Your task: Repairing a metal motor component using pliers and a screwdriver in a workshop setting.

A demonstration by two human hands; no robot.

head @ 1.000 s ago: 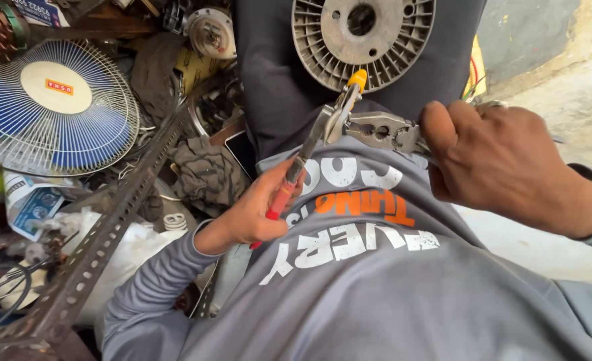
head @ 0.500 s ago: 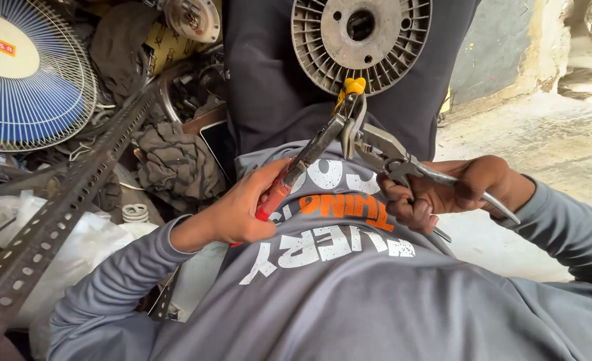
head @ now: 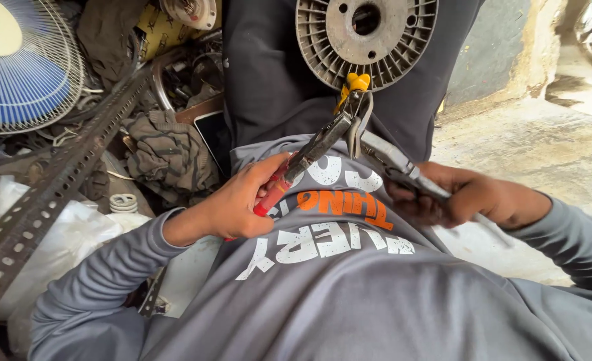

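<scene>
Since half a second back: view dipped and swung slightly, blue fan [head: 22,63] slid further toward the left edge, right hand [head: 473,199] drawn a little lower and closer to the body, both tools kept on the same yellow piece.

Left hand [head: 242,204] wrapped around the red-handled pliers [head: 302,164], fingers [head: 272,167] curled tight on the red grip, thumb along the top; tool slanting up and to the right, its dark nose meeting the small yellow connector [head: 357,83] just below the finned metal disc [head: 366,37]. Right hand closed on the silver locking pliers [head: 393,157], fingers folded fully around the handle, tool slanting up and to the left so that both noses converge at the yellow piece. Exactly which nose bites the connector: cannot tell, parts overlapping there.

Finned disc resting on the lap, against dark trousers [head: 269,80], rim ribs facing the camera, round hole at centre. Grey printed sweatshirt [head: 336,267] filling the lower frame. At left, a perforated steel angle bar [head: 48,200] running diagonally, a crumpled camouflage cloth [head: 169,154] beside it, white plastic bag [head: 68,241] underneath. Bare concrete floor [head: 543,147] at right.
</scene>
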